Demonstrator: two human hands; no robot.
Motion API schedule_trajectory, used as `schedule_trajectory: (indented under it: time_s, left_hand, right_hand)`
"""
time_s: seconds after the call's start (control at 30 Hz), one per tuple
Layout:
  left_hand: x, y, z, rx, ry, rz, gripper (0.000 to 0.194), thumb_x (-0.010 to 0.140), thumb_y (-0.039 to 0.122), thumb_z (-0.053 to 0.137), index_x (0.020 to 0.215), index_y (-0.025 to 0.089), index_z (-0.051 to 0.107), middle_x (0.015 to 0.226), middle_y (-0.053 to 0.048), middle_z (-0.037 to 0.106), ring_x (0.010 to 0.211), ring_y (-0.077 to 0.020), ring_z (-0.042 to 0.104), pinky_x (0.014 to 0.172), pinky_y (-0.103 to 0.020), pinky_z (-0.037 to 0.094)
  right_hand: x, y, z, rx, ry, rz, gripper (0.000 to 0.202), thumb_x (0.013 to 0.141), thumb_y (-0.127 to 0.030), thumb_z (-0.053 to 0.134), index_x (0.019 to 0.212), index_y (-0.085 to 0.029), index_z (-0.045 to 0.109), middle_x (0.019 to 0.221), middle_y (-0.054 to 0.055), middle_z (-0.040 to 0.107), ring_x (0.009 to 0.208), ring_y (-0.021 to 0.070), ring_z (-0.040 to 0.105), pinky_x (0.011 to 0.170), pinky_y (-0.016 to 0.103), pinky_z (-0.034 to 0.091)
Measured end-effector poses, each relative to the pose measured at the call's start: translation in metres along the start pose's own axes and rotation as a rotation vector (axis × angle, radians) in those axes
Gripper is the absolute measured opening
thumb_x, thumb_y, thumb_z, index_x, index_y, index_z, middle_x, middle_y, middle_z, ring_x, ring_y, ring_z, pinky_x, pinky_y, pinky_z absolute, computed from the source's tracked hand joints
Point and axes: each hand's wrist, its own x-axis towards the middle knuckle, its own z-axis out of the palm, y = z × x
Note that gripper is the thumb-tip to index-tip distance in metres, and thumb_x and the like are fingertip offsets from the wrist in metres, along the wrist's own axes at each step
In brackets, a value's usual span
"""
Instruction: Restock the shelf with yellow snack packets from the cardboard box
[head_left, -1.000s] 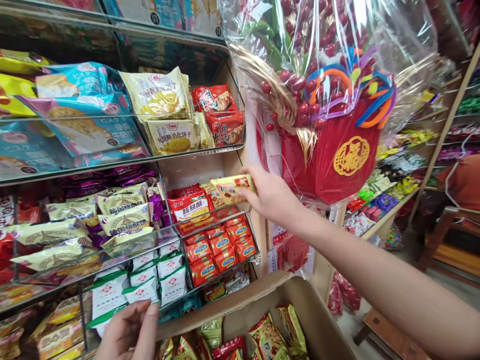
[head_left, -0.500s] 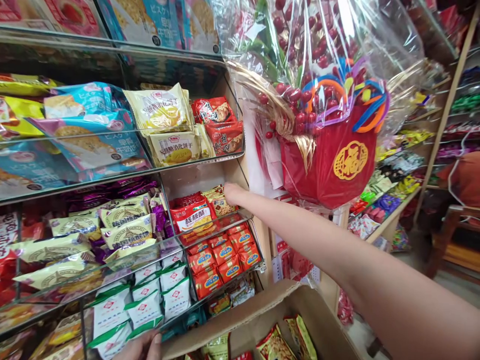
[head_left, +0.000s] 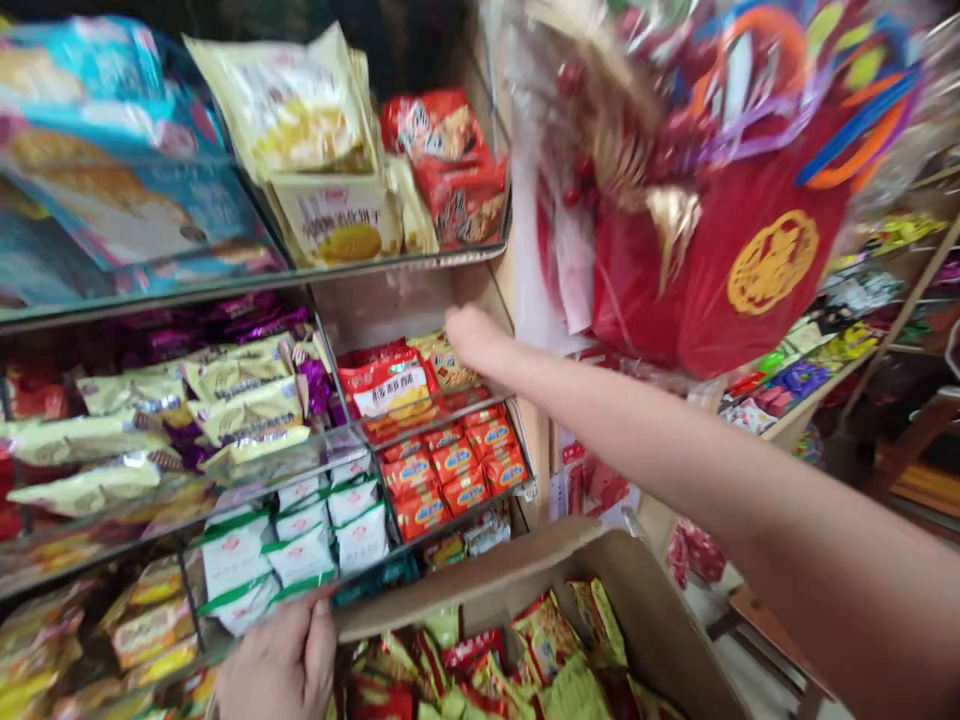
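My right hand (head_left: 471,338) reaches into a small shelf compartment on a stretched arm. Its fingers are curled down at a yellow-and-red snack packet (head_left: 444,358) that stands there; the fingertips are hidden. Beside that packet, red walnut-cookie packets (head_left: 390,388) are stacked in the same compartment. At the bottom, my left hand (head_left: 283,650) grips the edge of an open cardboard box (head_left: 480,578), thumb visible along the rim. Inside the box lie many yellow-and-red snack packets (head_left: 551,630), loose and at various angles.
Glass-fronted shelves hold small red packs (head_left: 457,465), green-and-white packs (head_left: 304,535) and cream packs (head_left: 251,400). A red fabric pot (head_left: 675,270) with plastic wrapping hangs close above my right forearm. Behind it stands another snack shelf (head_left: 795,390); a wooden stool (head_left: 772,625) is at lower right.
My view has tipped downward and moved closer, so more of the box and my left hand shows. My right hand stays in the same compartment, slightly higher against the packet.
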Motion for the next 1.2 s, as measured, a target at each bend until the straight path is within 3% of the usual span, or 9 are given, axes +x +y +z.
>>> schedule_trajectory:
  time_s: [0.13,0.2,0.3,0.4,0.53,0.7,0.87,1.03,1.2]
  left_hand:
    - [0.001,0.006,-0.002,-0.110,-0.102,-0.084,0.023,0.086,0.024,0.042,0.088,0.017,0.064,0.077,-0.007,0.069,0.070,-0.0230,0.061,0.060,-0.033,0.043]
    - [-0.008,0.003,-0.002,-0.197,-0.127,-0.103,0.020,0.086,0.024,0.044,0.095,0.021,0.062,0.083,-0.004,0.068,0.076,-0.0193,0.061,0.066,-0.031,0.045]
    - [-0.032,0.004,-0.011,-0.296,-0.025,-0.108,0.023,0.085,0.018,0.044,0.107,0.020,0.051,0.098,-0.007,0.061,0.095,-0.0185,0.056,0.085,-0.035,0.044]
    - [-0.055,0.020,-0.015,-0.369,-0.029,0.031,0.027,0.080,0.011,0.050,0.103,0.023,0.050,0.097,-0.005,0.059,0.097,-0.0179,0.053,0.091,-0.036,0.041]
    - [-0.061,0.045,0.017,-0.406,-0.362,0.154,0.035,0.078,0.003,0.045,0.107,0.019,0.057,0.106,-0.008,0.062,0.100,-0.0195,0.056,0.085,-0.034,0.045]
    - [-0.043,0.043,0.052,-0.436,-0.561,0.030,0.010,0.082,0.015,0.052,0.081,0.015,0.062,0.082,-0.002,0.064,0.088,-0.0173,0.059,0.084,-0.043,0.044]
    - [-0.036,0.046,0.012,-0.663,-0.524,-0.142,0.013,0.080,0.020,0.053,0.082,0.020,0.066,0.081,-0.004,0.065,0.084,-0.0175,0.057,0.081,-0.036,0.044]
    - [-0.040,0.092,-0.020,-0.908,-0.305,-0.571,0.022,0.082,0.037,0.050,0.087,0.017,0.057,0.076,-0.003,0.064,0.065,-0.0135,0.060,0.059,-0.026,0.050]
    - [-0.037,0.130,-0.027,-1.098,-0.237,-0.787,0.028,0.077,0.046,0.053,0.087,0.019,0.052,0.073,0.000,0.060,0.066,-0.0119,0.058,0.060,-0.023,0.050]
  right_hand:
    - [-0.043,0.001,-0.014,-0.038,0.234,-0.090,0.023,0.084,-0.012,0.046,0.106,-0.008,0.053,0.110,0.015,0.052,0.098,0.0228,0.056,0.080,0.032,0.042]
    - [-0.082,0.006,-0.018,-0.032,0.443,-0.215,0.014,0.084,-0.020,0.049,0.094,-0.013,0.057,0.096,0.009,0.057,0.091,0.0204,0.056,0.077,0.032,0.042]
    - [-0.158,0.018,-0.011,0.088,0.540,-0.401,0.010,0.084,-0.022,0.050,0.076,-0.017,0.055,0.070,0.003,0.056,0.070,0.0143,0.053,0.064,0.028,0.042]
    - [-0.230,0.032,0.014,0.303,0.373,-0.487,0.006,0.078,-0.013,0.057,0.081,-0.017,0.055,0.068,0.001,0.056,0.060,0.0105,0.050,0.056,0.024,0.041]
    - [-0.285,0.044,0.056,0.504,0.124,-0.384,0.015,0.079,-0.009,0.056,0.091,-0.017,0.055,0.077,0.003,0.058,0.069,0.0114,0.056,0.057,0.022,0.045]
    - [-0.308,0.054,0.080,0.605,-0.162,-0.243,0.011,0.083,-0.015,0.050,0.090,-0.021,0.056,0.076,0.004,0.058,0.069,0.0140,0.056,0.058,0.026,0.047]
    - [-0.318,0.055,0.089,0.671,-0.382,-0.087,0.014,0.087,-0.025,0.042,0.087,-0.022,0.056,0.078,0.005,0.058,0.071,0.0170,0.056,0.064,0.032,0.046]
    - [-0.308,0.017,0.095,1.125,-0.389,0.299,0.032,0.082,-0.040,0.049,0.107,-0.020,0.047,0.097,0.008,0.060,0.089,0.0193,0.057,0.077,0.035,0.048]
    - [-0.298,-0.010,0.095,1.439,-0.266,0.415,0.028,0.086,-0.047,0.040,0.086,-0.020,0.049,0.081,0.001,0.057,0.079,0.0148,0.055,0.073,0.027,0.046]
